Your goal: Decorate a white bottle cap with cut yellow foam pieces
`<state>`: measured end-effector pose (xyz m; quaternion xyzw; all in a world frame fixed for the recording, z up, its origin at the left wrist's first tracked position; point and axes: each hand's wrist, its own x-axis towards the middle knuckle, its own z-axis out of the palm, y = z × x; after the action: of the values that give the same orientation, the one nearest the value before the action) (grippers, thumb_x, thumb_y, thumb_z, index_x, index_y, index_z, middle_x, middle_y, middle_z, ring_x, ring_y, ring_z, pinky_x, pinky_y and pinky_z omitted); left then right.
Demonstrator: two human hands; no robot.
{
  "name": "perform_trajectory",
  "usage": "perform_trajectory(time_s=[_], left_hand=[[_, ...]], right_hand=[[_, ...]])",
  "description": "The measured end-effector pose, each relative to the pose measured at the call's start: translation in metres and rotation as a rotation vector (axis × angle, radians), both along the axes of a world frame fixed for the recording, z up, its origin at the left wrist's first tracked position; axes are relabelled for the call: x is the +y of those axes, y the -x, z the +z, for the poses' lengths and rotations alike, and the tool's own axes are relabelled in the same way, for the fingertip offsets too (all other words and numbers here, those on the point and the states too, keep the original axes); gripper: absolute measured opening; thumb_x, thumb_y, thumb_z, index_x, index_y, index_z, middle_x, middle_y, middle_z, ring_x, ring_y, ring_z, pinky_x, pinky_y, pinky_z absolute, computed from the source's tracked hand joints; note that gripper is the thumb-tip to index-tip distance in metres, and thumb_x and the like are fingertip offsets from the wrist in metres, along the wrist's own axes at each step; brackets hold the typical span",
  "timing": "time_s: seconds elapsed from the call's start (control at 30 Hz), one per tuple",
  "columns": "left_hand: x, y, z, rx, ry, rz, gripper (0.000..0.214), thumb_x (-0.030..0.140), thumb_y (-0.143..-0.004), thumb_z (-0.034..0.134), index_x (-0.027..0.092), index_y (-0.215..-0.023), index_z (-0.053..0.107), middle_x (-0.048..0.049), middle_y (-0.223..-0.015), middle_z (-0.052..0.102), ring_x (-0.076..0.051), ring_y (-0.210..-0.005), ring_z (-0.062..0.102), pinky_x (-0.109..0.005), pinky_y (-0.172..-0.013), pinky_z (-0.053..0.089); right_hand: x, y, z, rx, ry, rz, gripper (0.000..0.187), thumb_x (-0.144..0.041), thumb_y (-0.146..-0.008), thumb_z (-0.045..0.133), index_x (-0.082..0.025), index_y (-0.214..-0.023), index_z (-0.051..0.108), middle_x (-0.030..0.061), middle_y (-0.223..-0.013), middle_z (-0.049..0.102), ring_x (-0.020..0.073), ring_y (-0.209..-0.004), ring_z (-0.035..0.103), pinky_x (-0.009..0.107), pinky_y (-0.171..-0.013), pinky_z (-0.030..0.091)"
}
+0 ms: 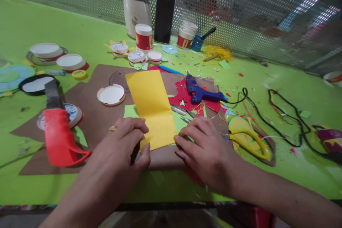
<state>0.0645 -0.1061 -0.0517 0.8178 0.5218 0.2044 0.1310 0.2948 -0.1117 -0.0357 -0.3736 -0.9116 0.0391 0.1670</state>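
Observation:
A strip of yellow paper with a crease across its middle lies in front of me, its near left corner bent over. My left hand, a gold ring on one finger, is closed on that corner between thumb and fingers. At the near right edge, my right hand pinches the paper with its fingertips. Light green paper shows from underneath. Scissors with yellow handles lie partly hidden behind my right hand. Left of my left hand is a red-handled tool with a grey blade.
Brown cardboard covers part of the green table. A blue glue gun rests on red scraps, its black cord running right. Farther back stand a flask, a dark phone and paper cups before a perforated screen.

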Motion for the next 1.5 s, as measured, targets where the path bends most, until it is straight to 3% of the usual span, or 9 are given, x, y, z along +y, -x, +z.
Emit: perform_trajectory(time_s=[0.43,0.63,0.73,1.07,1.17,1.3,1.5], left_hand=[[0.002,0.000,0.004,-0.018,-0.021,-0.006,0.006,0.026,-0.083,0.053,0.021,-0.083,0.050,-0.0105,-0.109,0.059,-0.028,-0.108,0.057,-0.043,-0.088,0.044],[-0.001,0.001,0.007,0.048,-0.027,0.013,0.013,0.028,-0.085,0.051,0.023,-0.097,0.047,-0.0093,-0.111,0.057,-0.025,-0.090,0.060,-0.039,-0.073,0.047],[-0.003,0.000,0.009,0.083,-0.089,-0.083,0.006,0.024,-0.090,0.046,0.023,-0.095,0.050,-0.0095,-0.112,0.057,-0.026,-0.099,0.058,-0.040,-0.079,0.047],[-0.017,0.002,0.009,0.192,-0.271,-0.228,0.017,0.009,-0.090,0.047,0.015,-0.099,0.061,-0.0155,-0.120,0.054,-0.030,-0.125,0.047,-0.040,-0.095,0.047],[-0.022,-0.003,0.015,0.235,-0.294,-0.261,0.019,0.005,-0.087,0.049,0.009,-0.099,0.063,-0.0177,-0.115,0.057,-0.033,-0.120,0.048,-0.046,-0.099,0.045],[-0.031,-0.013,0.018,0.321,-0.287,-0.293,0.024,0.005,-0.082,0.052,0.004,-0.101,0.066,-0.0179,-0.097,0.064,-0.032,-0.095,0.058,-0.053,-0.088,0.050],[-0.043,-0.018,0.009,0.354,-0.389,-0.235,0.035,0.016,-0.087,0.055,0.003,-0.118,0.063,-0.0226,-0.112,0.068,-0.039,-0.107,0.060,-0.060,-0.093,0.046]], right_hand=[[-0.001,0.002,0.001,-0.002,0.008,0.038,0.022,-0.020,-0.094,0.052,-0.006,-0.105,0.065,0.0140,-0.112,0.063,0.0285,-0.104,0.047,0.048,-0.088,0.042],[-0.002,0.002,-0.002,-0.016,-0.046,0.063,0.019,-0.015,-0.096,0.049,-0.006,-0.101,0.066,0.0130,-0.111,0.066,0.0286,-0.105,0.049,0.049,-0.088,0.040],[-0.003,0.002,0.000,-0.034,-0.050,0.061,0.020,-0.013,-0.096,0.047,-0.007,-0.101,0.065,0.0136,-0.108,0.066,0.0285,-0.106,0.049,0.049,-0.088,0.039],[-0.001,-0.001,-0.001,-0.115,-0.074,0.079,0.014,-0.016,-0.095,0.049,-0.014,-0.099,0.063,0.0121,-0.105,0.064,0.0266,-0.103,0.047,0.046,-0.089,0.036],[-0.001,-0.001,-0.001,-0.140,-0.074,0.082,0.014,-0.014,-0.094,0.049,-0.013,-0.098,0.063,0.0120,-0.104,0.064,0.0265,-0.102,0.047,0.046,-0.089,0.036],[-0.004,0.000,0.002,-0.172,-0.070,0.077,0.019,-0.015,-0.095,0.048,-0.011,-0.105,0.063,0.0130,-0.105,0.063,0.0276,-0.101,0.048,0.047,-0.088,0.035],[-0.009,0.003,0.011,-0.249,-0.046,0.087,0.033,-0.017,-0.096,0.042,-0.013,-0.127,0.055,0.0142,-0.105,0.062,0.0290,-0.103,0.047,0.049,-0.091,0.034]])
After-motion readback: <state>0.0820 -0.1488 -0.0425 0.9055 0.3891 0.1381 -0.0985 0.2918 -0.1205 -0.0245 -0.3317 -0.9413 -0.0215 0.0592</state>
